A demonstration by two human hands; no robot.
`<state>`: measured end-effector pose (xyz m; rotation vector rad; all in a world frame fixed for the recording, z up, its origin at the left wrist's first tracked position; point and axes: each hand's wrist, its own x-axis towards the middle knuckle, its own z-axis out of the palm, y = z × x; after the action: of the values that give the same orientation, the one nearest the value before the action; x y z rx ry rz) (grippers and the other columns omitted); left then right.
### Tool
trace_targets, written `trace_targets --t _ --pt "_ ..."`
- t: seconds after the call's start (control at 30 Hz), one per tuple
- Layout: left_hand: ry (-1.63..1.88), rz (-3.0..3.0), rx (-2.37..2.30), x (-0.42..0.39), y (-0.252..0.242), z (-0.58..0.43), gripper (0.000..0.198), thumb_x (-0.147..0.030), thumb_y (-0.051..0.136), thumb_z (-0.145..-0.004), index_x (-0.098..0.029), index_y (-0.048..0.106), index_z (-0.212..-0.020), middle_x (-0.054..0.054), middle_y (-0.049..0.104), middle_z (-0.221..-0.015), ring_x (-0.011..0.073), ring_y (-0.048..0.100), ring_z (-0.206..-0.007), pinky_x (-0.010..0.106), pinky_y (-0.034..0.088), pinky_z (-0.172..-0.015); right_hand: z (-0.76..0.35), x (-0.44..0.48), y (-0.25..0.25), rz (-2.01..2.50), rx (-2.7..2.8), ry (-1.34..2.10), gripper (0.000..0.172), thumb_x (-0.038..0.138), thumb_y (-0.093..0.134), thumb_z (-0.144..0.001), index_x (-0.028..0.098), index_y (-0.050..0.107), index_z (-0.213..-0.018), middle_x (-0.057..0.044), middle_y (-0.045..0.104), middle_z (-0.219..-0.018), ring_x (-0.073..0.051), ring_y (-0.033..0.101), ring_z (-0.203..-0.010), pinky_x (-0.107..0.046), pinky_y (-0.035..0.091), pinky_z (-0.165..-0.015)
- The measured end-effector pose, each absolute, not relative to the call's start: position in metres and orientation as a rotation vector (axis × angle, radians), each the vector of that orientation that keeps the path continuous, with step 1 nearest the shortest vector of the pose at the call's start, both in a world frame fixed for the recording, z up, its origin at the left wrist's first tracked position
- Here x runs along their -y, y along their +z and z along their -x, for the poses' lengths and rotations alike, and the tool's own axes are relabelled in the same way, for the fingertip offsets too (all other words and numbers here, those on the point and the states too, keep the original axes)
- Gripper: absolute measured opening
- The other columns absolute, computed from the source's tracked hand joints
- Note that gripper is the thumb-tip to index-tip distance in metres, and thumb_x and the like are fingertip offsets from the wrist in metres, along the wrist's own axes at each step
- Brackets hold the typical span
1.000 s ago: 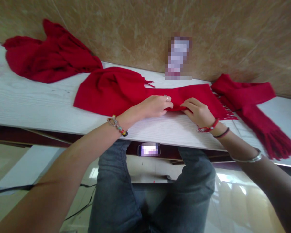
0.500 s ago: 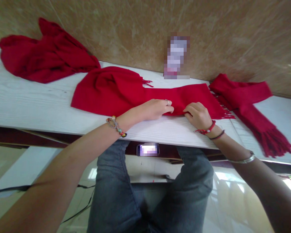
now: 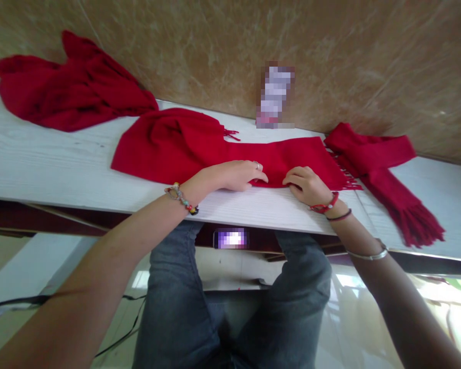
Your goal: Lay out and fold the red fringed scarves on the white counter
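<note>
A red fringed scarf (image 3: 292, 154) lies lengthwise along the white tabletop. Its right part is a flat strip ending in tassels, while the left part is wider and bunched. My left hand (image 3: 243, 175) bends its fingers over the near edge of the flat strip and grips it. Just to the right, my right hand (image 3: 309, 185) pinches the same edge, thumb below the fingers. A short stretch of edge shows between the two hands. My palms hide some of the cloth, and the fingertips are partly covered.
A crumpled red scarf (image 3: 72, 92) lies at the far left against the brown marbled wall (image 3: 176, 46). Another red scarf (image 3: 384, 174) lies folded across itself at right. A blurred-out upright item (image 3: 275, 95) stands behind; a phone (image 3: 231, 239) sits below the white tabletop's (image 3: 61, 154) front edge.
The view has shifted slightly, so things on the right appear a little further left. Both hands stay at the scarf's near edge with little movement along it.
</note>
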<state>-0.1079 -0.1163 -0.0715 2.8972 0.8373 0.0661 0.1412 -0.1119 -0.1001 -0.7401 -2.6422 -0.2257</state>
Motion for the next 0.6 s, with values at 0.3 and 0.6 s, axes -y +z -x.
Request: trace_targets --t 0.3,0.6 --pt "0.039 -2.858 -0.781 0.1192 -0.0679 0.1090 0.042 -0.025 0.047 -0.082 -0.026 0.058 -0.123 0.005 0.047 -0.133 0.0207 0.041 -0.122 0.033 0.029 -0.103 -0.1433 0.1119 -0.0994 0.649 2.647 -0.248 0.025 0.010 0.045 -0.080 0.018 0.068 -0.080 -0.009 0.067 -0.082 -0.019 0.059 -0.077 -0.033 0.044 -0.069" --pt "-0.076 -2.618 -0.876 0.1148 -0.0690 0.1034 0.045 -0.034 0.021 -0.095 -0.023 0.052 -0.126 0.001 0.042 -0.143 0.0152 0.029 -0.134 0.033 0.016 -0.110 -0.1461 0.1112 -0.0939 0.603 2.701 -0.084 0.030 0.007 0.040 -0.074 0.018 0.067 -0.082 -0.007 0.068 -0.081 -0.019 0.062 -0.078 -0.033 0.049 -0.072"
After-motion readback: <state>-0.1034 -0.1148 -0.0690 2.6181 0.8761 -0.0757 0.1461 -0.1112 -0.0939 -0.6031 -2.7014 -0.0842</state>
